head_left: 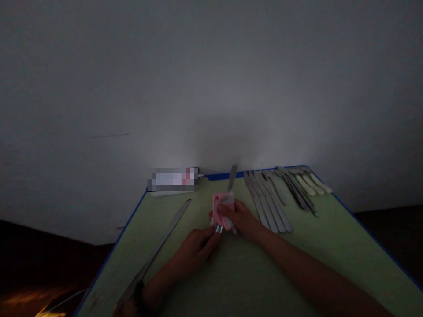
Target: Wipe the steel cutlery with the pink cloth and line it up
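My left hand (pixel 195 250) is closed around the handle end of a table knife (pixel 232 177), whose blade points away toward the wall. My right hand (pixel 240 219) grips a pink and white cloth (pixel 220 208) wrapped around the middle of that knife. Both hands rest low over the green table (pixel 251 273) with a blue edge. The part of the knife under the cloth is hidden.
A long knife (pixel 158 248) lies diagonally at the left of the table. Several table knives (pixel 268 203) and other cutlery with pale handles (pixel 306 182) lie in a row at the back right. A blurred flat packet (pixel 173 180) sits at the back left against the white wall.
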A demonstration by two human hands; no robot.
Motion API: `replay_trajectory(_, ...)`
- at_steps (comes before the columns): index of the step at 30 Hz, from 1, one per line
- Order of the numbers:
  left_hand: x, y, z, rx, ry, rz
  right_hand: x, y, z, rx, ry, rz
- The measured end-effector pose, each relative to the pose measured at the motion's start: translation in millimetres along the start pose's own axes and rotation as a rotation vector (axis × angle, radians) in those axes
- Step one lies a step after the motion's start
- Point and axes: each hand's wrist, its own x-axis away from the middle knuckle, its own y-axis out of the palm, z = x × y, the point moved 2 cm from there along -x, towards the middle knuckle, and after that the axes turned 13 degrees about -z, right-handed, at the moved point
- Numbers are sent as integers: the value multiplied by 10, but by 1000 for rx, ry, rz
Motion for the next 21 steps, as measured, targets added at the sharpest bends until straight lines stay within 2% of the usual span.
replay_trajectory(10,-22,-8,-8,5,6,3,-11,11,-10,-13,-20,39)
replay_trajectory(21,-43,12,-45,-54,35,24,-36,-55,109,-3,-65,47)
